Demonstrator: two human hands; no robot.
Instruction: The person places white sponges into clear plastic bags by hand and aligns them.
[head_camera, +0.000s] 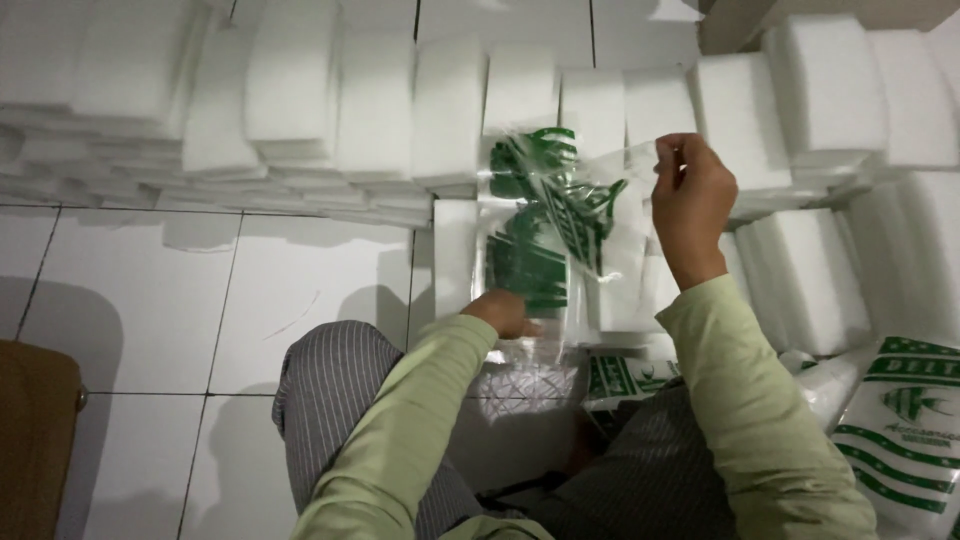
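Observation:
A clear plastic bag with green print (545, 215) hangs between my two hands in front of me. My right hand (690, 205) pinches its upper edge, raised above the floor. Lower down, my left hand (503, 312) grips the bag's bottom part, with the fingers partly hidden behind the plastic. A white foam pad (455, 255) stands just left of the bag, close to my left hand. Both arms wear light green sleeves.
Stacks of white foam pads (370, 110) line the white tiled floor (150, 300) from far left to right. More printed bags (900, 420) lie at lower right beside my striped trouser legs. A brown wooden object (35, 430) sits at lower left.

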